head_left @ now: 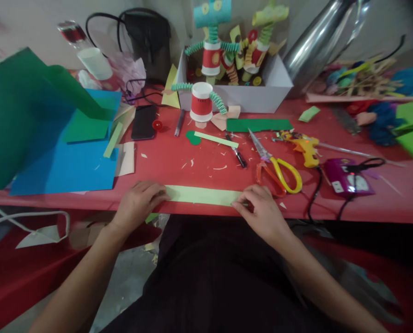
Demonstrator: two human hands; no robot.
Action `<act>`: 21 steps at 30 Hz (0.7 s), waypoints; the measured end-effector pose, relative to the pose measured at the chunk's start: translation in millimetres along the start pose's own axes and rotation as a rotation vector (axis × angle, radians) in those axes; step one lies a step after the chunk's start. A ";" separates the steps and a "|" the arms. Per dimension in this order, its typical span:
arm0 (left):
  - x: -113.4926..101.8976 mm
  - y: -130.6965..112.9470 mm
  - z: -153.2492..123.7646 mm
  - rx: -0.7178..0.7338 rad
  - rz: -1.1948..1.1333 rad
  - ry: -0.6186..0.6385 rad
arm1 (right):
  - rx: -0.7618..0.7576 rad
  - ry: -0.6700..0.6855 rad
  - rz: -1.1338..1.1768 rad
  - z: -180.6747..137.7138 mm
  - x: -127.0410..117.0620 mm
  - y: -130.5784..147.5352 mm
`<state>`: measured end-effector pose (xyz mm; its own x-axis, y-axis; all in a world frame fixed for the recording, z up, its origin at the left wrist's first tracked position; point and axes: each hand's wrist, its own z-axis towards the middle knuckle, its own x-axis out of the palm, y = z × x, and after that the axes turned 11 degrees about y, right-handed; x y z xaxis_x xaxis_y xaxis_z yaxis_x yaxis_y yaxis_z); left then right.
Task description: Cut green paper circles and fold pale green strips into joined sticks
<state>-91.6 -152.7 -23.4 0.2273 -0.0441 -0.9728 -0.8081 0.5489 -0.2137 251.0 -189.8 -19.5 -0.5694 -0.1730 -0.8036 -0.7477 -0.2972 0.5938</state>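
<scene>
A long light-green paper strip [203, 194] lies along the near edge of the red table [199, 164]. My left hand [139, 203] rests on the strip's left end with its fingers curled down over it. My right hand [264, 213] pinches the strip's right end between thumb and fingertips. Both hands hold the strip flat against the table edge.
Yellow-handled scissors [279, 169], a yellow glue gun [305, 148], a purple device [345, 178], a black pen [239, 155] and a phone [144, 122] lie behind. Blue paper [68, 166] and green paper [15, 115] are at left. A white box [276, 85] holds paper-cup figures.
</scene>
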 end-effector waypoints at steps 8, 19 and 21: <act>-18.3 10.4 -13.3 -0.020 -0.224 0.099 | -0.025 -0.022 -0.023 -0.3 1.9 -2.0; -11.8 14.7 -12.0 -0.092 -0.152 0.011 | -0.047 -0.026 -0.039 -1.8 2.3 -2.0; -13.4 18.3 -10.2 -0.119 -0.188 0.055 | -0.058 -0.029 -0.049 -1.5 2.2 -2.5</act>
<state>-115.0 -150.5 -15.2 0.3523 -0.1839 -0.9176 -0.8136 0.4244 -0.3974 252.1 -190.9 -22.8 -0.5431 -0.1298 -0.8296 -0.7544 -0.3583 0.5500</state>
